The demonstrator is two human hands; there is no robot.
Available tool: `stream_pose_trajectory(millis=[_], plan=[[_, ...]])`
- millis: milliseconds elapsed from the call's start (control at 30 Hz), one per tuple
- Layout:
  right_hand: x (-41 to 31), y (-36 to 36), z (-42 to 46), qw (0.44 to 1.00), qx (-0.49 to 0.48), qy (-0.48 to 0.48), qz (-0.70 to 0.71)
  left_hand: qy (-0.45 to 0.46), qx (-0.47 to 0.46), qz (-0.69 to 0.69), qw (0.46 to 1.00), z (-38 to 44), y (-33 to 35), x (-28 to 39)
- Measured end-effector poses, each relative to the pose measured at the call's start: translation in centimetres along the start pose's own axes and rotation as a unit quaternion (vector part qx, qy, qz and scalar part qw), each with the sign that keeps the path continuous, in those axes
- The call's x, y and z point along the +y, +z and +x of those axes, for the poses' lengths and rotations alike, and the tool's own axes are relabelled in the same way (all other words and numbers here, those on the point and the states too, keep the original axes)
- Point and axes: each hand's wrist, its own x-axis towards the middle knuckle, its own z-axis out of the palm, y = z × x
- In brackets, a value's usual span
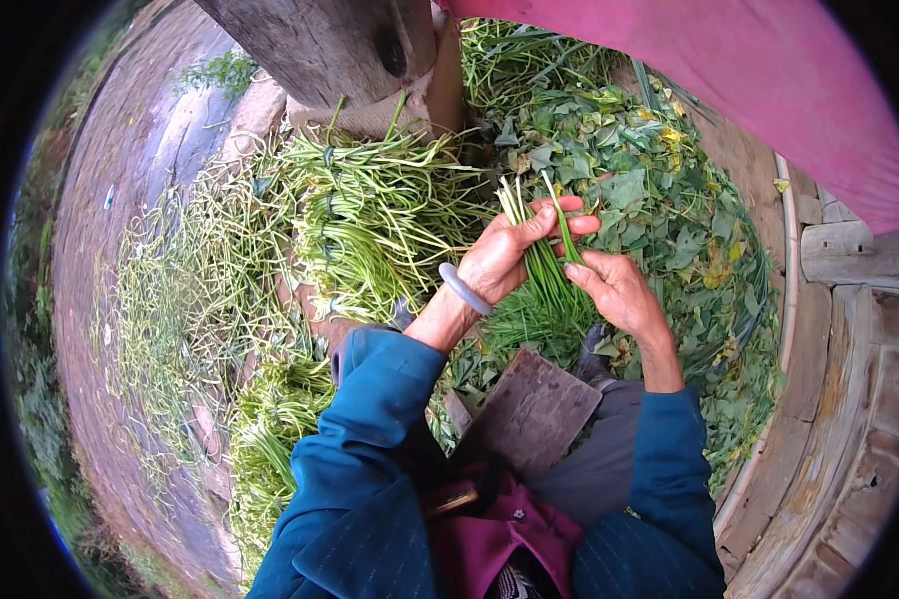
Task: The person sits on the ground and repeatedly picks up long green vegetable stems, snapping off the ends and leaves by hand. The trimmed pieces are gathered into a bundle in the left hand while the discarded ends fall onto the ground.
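My left hand (498, 254), with a pale bangle (464, 290) at the wrist, is closed around a small bunch of thin green stalks (545, 288), perhaps chives. Their whitish cut-looking ends stick up past the thumb. Between the thumb and fingers of my right hand (623, 296) is a green stalk (561, 217), its pale end leaning beside the bunch. Under both hands lies a heap of loose fine green stalks (517, 326). Left of my left hand, tied bundles of longer green stems (367, 210) are stacked, with dark ties showing along them.
Loose stems (187, 299) spread over the ground at left. Broad leaves, some yellow, form a pile (689, 224) at right. A wooden board (536, 408) is between my legs. A wooden post (337, 45), pink cloth (719, 67) and timber planks (816, 449) border the space.
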Motion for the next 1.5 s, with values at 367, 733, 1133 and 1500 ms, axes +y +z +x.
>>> stream_pose_trajectory(millis=[367,733,1133,1500], plan=[[0.4,0.3,0.6,0.96,0.04,-0.023,0.277,0.036,0.052,-0.24,0.969,0.5,-0.5,-0.4],[-0.8,2.8,0.1,0.851,-0.214,0.097,0.469,0.041,0.118,-0.177,0.976,0.1,-0.4,0.4],[-0.3,2.4,0.0,0.826,-0.182,0.124,0.519,0.145,0.116,-0.255,0.949,0.1,-3.3,3.5],[0.1,1.0,0.0,0.906,-0.045,0.058,0.416,0.157,0.158,-0.34,0.914,-0.9,-4.1,5.0]])
